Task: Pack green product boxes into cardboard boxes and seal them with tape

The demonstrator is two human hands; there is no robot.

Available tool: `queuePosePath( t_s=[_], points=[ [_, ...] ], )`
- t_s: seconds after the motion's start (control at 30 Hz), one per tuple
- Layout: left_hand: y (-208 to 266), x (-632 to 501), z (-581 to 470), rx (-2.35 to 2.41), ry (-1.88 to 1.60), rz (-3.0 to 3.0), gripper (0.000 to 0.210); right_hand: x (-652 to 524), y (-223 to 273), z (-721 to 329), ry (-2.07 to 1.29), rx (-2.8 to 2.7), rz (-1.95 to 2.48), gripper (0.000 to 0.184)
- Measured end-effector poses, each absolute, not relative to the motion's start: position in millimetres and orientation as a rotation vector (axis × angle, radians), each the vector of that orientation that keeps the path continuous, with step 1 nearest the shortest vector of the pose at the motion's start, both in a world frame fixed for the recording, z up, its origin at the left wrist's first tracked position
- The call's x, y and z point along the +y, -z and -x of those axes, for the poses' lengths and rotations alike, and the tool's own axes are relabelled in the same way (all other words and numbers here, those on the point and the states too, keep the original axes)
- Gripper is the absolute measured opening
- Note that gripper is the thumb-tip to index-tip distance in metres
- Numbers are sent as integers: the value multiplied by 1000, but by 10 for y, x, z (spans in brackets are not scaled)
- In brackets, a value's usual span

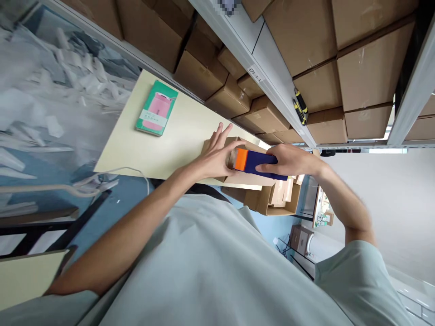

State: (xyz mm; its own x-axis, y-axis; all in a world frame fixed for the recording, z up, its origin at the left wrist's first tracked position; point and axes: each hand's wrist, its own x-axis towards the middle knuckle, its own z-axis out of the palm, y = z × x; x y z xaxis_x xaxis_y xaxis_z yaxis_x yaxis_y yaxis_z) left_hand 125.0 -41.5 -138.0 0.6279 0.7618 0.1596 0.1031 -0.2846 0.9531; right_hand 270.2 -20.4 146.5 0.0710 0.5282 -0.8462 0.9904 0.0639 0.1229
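A narrow dark-blue box with an orange end (pixel 250 162) is gripped in my right hand (pixel 288 160), the thumb lying along its near face. At its orange end my left hand (pixel 217 156) has its fingers spread, two pointing away and others curving toward that end. Whether the left fingertips touch the box is unclear. Under and behind the hands lies a brown cardboard box (pixel 253 145), partly hidden by them. Further left on the pale table (pixel 190 131) rests a flat green box with a pink picture on it (pixel 157 107).
Shelves with many cardboard boxes (pixel 306 36) run along the far side. Two yellow-and-black cutters (pixel 300 107) hang on the grey shelf beam (pixel 272 63). An open carton (pixel 280 199) with smaller boxes stands beyond the table's near edge. White wrapping material (pixel 37 108) fills the left.
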Motion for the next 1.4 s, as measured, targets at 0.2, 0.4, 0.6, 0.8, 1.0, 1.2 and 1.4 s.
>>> queuePosePath(
  t_s=[0.2,0.4,0.6,0.8,1.0,1.2,1.4],
  points=[
    [1521,-479,-1295,703,-726,-1756,89,-182,-1415,-2544,692,1586,-1533,64],
    [1659,-485,-1379,718,-624,-1730,91,-96,-1339,-2461,724,1569,-1540,67],
    [1684,-515,-1318,780,-642,-1680,85,-78,-1385,-2665,784,1576,-1554,69],
    [1633,-570,-1226,798,-634,-1646,70,-273,-1295,-3272,932,1453,-1662,66],
    [1611,-630,-1267,814,-586,-1675,69,-486,-1040,-3749,1202,1425,-1768,64],
    [1436,-650,-1300,948,-501,-1796,74,-490,-737,-3989,1271,1538,-1695,58],
    [1070,-661,-1474,918,-438,-2113,93,-448,-463,-4216,1225,1739,-1536,52]
  ],
)
